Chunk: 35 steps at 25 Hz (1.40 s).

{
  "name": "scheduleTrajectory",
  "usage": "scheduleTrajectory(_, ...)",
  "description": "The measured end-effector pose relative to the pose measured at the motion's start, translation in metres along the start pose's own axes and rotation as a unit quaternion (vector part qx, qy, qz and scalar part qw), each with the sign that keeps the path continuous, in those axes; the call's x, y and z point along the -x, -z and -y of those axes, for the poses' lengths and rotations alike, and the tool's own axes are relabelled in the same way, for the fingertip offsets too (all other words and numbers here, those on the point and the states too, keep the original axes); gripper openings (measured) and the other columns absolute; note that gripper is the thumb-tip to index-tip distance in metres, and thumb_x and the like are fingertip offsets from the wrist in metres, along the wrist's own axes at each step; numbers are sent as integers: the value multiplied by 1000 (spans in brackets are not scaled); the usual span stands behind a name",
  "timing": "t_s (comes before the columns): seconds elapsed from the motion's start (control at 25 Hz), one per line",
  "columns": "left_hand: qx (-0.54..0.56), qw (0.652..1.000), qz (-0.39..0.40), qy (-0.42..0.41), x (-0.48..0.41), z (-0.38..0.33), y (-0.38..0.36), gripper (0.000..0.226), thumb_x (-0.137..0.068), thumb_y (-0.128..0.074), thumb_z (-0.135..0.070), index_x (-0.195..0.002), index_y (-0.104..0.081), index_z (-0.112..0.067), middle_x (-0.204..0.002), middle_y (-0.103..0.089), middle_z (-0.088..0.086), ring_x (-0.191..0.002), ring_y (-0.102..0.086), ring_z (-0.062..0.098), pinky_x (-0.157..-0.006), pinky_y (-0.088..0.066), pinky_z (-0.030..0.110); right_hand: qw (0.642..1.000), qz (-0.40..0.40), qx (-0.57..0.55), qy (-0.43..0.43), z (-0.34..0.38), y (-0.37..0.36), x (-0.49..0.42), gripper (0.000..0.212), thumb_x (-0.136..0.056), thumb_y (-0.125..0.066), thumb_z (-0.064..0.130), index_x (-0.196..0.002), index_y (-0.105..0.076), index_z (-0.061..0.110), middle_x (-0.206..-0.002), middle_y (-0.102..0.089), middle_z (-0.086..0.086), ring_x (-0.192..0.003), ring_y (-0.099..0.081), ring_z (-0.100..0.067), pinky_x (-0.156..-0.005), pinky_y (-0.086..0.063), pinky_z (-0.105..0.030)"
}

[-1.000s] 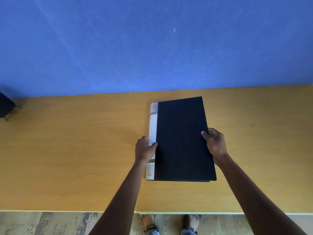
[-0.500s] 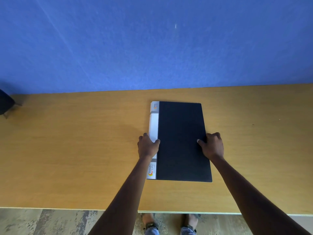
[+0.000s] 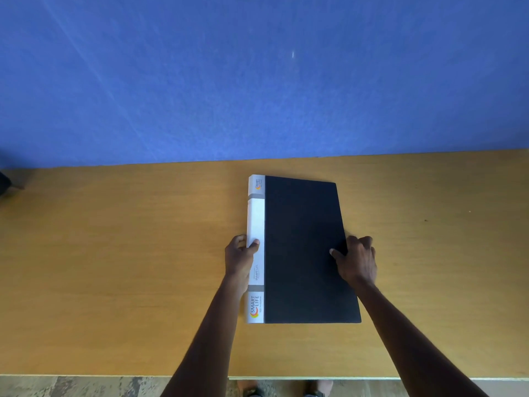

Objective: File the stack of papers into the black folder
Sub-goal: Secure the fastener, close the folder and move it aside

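Note:
The black folder [image 3: 303,247] lies closed and flat on the wooden table [image 3: 128,267], its white spine with a printed logo on the left. My left hand [image 3: 240,260] grips the spine at mid-length, thumb on top. My right hand [image 3: 356,260] holds the folder's right edge, thumb pressed on the black cover and fingers curled at the edge. No loose papers are visible; whatever is inside the folder is hidden.
A blue wall [image 3: 257,81] rises right behind the table's far edge. A dark object [image 3: 4,183] pokes in at the far left edge. The table's front edge [image 3: 114,376] runs near the bottom, with floor and my feet below it.
The folder's cover, slightly raised at its right side a second ago, now lies flat. Both hands stay on the folder, and the right hand has shifted a little over the edge.

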<state>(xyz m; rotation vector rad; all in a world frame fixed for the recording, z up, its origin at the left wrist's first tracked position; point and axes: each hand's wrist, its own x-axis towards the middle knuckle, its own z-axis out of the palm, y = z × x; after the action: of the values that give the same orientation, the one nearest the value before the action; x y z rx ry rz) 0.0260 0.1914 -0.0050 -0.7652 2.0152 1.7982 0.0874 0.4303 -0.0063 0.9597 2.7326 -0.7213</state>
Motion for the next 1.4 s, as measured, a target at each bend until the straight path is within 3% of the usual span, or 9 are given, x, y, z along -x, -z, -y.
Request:
scheduleTrajectory(0.08, 54, 998, 25, 6, 4, 0, 4, 23, -89, -70, -16, -111, -64, -9, -113, -72, 13, -102, -68, 37, -83, -55, 43, 1000, -8, -25, 12, -3, 0, -6, 40, -91, -70, 31, -114, -61, 0, -125, -49, -22, -108, -54, -42, -77, -50, -41)
scheduleTrajectory(0.2, 133, 989, 60, 7, 7, -3, 15, 23, -88, -70, -11, -111, -67, -8, -108, -75, 14, -92, -71, 34, -71, -57, 36, 988, -25, -153, 16, -4, 1, -14, 22, -94, -65, 19, -103, -67, 0, -110, -65, -23, -96, -61, -40, -72, -45, -34)
scheduleTrajectory(0.32, 168, 983, 70, -2, 6, -11, 28, 24, -87, -70, -9, -112, -68, -9, -104, -77, 13, -83, -73, 27, -66, -58, 33, 950, 12, -312, -15, 4, 3, -14, 24, -94, -64, 10, -117, -70, 6, -104, -72, -14, -97, -64, -32, -83, -49, -36)
scheduleTrajectory(0.52, 187, 982, 36, -19, -4, -30, 62, 32, -83, -73, -3, -115, -69, -3, -108, -74, 20, -97, -72, 35, -95, -55, 50, 909, 32, -415, -25, 32, -5, -7, 22, -90, -64, -3, -99, -76, 14, -88, -73, -4, -85, -63, -23, -79, -49, -34)
scheduleTrajectory(0.64, 184, 982, 12, -29, -14, -40, 84, 36, -82, -75, -4, -117, -69, -2, -111, -73, 23, -111, -66, 41, -104, -48, 55, 901, 42, -432, 3, 59, -10, 0, 35, -90, -63, -5, -79, -73, 27, -81, -74, 0, -80, -62, -17, -79, -49, -33)
scheduleTrajectory(0.88, 165, 983, -51, -56, -33, -44, 141, 32, -81, -76, -3, -113, -72, 0, -108, -74, 20, -105, -69, 40, -101, -51, 54, 910, 86, -402, 49, 115, -28, 15, 24, -92, -63, -1, -97, -78, 17, -87, -76, 11, -83, -67, -10, -74, -52, -24)
scheduleTrajectory(1.04, 144, 985, -80, -53, -54, -36, 193, 25, -80, -76, -5, -106, -75, -2, -98, -76, 19, -83, -71, 32, -89, -57, 50, 920, 135, -361, 68, 158, -50, 29, 24, -93, -61, -2, -103, -77, 13, -93, -77, 2, -87, -69, -10, -71, -53, -22)
scheduleTrajectory(1.2, 94, 985, -136, -52, -81, -27, 234, 24, -80, -77, -7, -103, -76, -1, -75, -76, 5, -58, -68, 16, -62, -57, 24, 936, 159, -302, 90, 202, -74, 39, 23, -91, -62, -1, -98, -76, 15, -91, -76, 4, -89, -70, -13, -80, -59, -35)
scheduleTrajectory(1.4, -5, 977, -196, -79, -117, -21, 261, 31, -81, -78, -11, -108, -72, 4, -97, -71, 2, -89, -64, 19, -84, -48, 28, 945, 155, -267, 105, 243, -102, 40, 21, -90, -62, -1, -99, -75, 12, -87, -72, 8, -86, -70, -13, -67, -54, -21)
